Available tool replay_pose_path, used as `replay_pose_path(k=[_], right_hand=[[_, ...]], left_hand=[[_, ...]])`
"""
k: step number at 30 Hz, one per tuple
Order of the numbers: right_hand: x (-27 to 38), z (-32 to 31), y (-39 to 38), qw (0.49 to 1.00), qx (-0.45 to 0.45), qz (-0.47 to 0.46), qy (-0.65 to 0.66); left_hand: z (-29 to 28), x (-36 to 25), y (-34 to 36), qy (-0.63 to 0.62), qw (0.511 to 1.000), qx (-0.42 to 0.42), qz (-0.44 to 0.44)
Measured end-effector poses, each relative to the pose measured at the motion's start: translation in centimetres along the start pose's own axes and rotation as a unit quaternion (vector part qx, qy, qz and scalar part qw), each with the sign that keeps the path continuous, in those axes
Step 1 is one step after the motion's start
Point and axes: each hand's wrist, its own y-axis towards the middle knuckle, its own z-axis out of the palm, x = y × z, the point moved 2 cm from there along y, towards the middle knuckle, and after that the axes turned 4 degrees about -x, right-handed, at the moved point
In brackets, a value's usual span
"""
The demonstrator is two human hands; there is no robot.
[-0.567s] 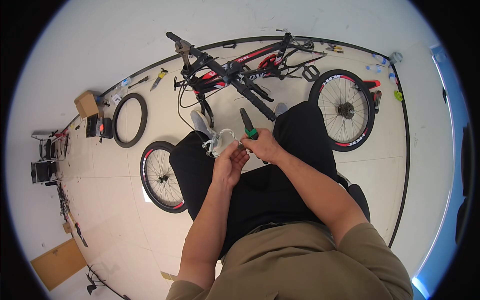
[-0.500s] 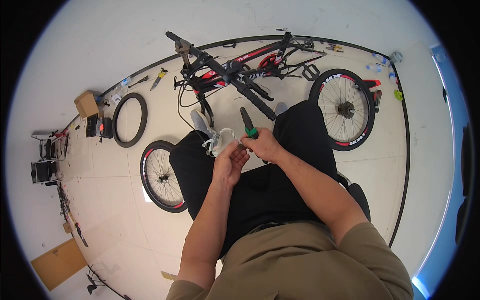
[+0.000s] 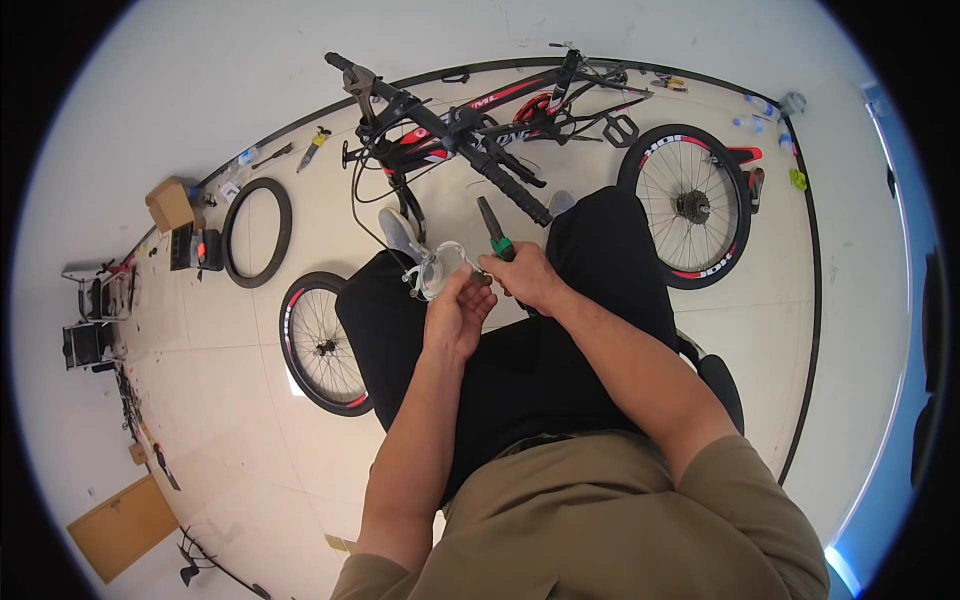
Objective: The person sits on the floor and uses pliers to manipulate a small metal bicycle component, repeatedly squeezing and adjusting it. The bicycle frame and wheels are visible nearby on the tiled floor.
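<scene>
My left hand (image 3: pixel 457 310) pinches a silver metal bicycle part (image 3: pixel 435 268) with a curved arm, held between my knees; a dark cable runs to it from the handlebar. My right hand (image 3: pixel 525 278) is closed around a long dark tool with a green section (image 3: pixel 501 240), its tip pointing up toward the handlebar. The fingertips of both hands are close together at the part's right end, where small details are hard to make out. The black handlebar (image 3: pixel 512 195) of a black and red bicycle frame (image 3: pixel 425 150) lies just beyond my hands.
A rear wheel (image 3: pixel 694 206) lies to my right, a front wheel (image 3: pixel 326 345) to my left, with a bare tyre (image 3: pixel 256 232) behind it. A cardboard box (image 3: pixel 172 202), tools (image 3: pixel 314 145) and bottles (image 3: pixel 746 123) line the walls. A chair (image 3: pixel 720 390) is partly visible beneath me.
The whole view has shifted slightly upward in the picture. My hands still grip the part and the tool, with the right fingers and the tool moved very slightly.
</scene>
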Motion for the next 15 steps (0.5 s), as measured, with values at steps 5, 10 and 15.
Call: replay_pose_path(k=[5,10,15], right_hand=[[1.0,0.0,-0.5,1.0,0.001,-0.006,-0.018],[-0.1,0.0,0.1,0.999,-0.002,-0.042,-0.026],[-0.3,0.1,0.1,0.998,0.008,-0.058,0.005]], left_hand=[[-0.2,0.0,0.1,0.005,1.0,-0.001,-0.007],[-0.2,-0.1,0.1,0.004,1.0,-0.004,-0.01],[-0.2,0.0,0.3,0.001,1.0,-0.008,-0.013]])
